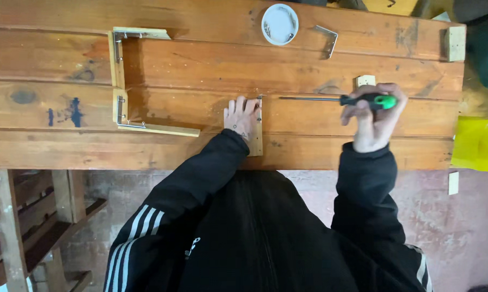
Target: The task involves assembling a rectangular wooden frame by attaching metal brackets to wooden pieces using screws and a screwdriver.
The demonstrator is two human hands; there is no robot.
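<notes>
Left hand [242, 116] lies flat, fingers spread, pressing a small wood strip [256, 141] on the desk [200, 70] at frame centre. Right hand [375, 116] has its fingers wrapped around a green-black screwdriver [336, 99], shaft pointing left, tip at the strip's metal bracket [259, 108]. Upper left: wooden frame [126, 81] with corner brackets.

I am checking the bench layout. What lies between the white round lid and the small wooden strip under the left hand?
In the head view, only bare wooden bench planks lie between them.
</notes>
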